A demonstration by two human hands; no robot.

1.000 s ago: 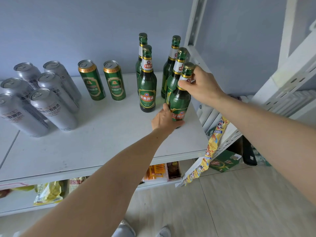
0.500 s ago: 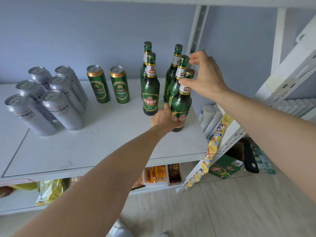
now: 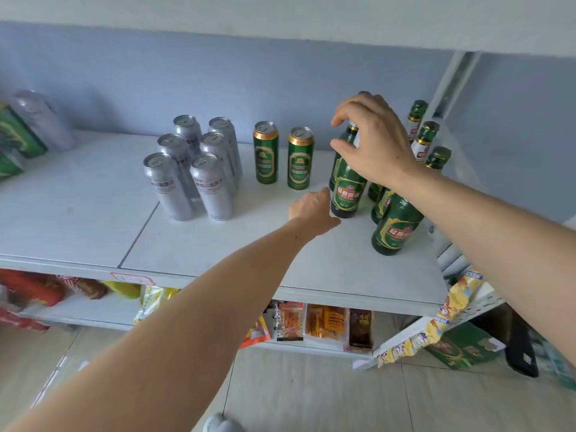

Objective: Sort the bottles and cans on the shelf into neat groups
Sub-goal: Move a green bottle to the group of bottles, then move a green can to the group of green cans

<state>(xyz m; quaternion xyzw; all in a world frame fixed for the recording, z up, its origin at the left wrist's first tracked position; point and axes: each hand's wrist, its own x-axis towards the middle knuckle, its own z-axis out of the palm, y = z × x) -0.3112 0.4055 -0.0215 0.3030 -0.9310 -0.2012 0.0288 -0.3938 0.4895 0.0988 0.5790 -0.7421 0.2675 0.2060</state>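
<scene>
Head view, largest thing first: we see the white shelf (image 3: 93,194) running across the frame, carrying all the drinks. At its middle stands a tight cluster of six silver cans (image 3: 193,163), then two green cans (image 3: 283,155) with gold rims side by side, and at the right end the green glass bottles (image 3: 396,226), about five of them bunched near the upright. Our right hand (image 3: 374,141) is curled over the neck of the leftmost bottle (image 3: 346,188), thumb and fingers pinching it just below the cap, while the bottle stands upright on the shelf. Our left hand (image 3: 311,210) sits at that bottle's base, fingers curled toward the glass; we cannot tell whether they actually grip it or only steady it, since the back of the hand hides them. The risk from here, as we judge it, is crowding: the right forearm crosses directly over the front bottle, so a careless lift or slide could knock it toward the shelf's front edge, and holding by the neck alone leaves the heavy base free to swing into its neighbours. As for writing, the bottles carry red label bands with white Chinese characters, and the silver cans show dark characters, too soft to read.
</scene>
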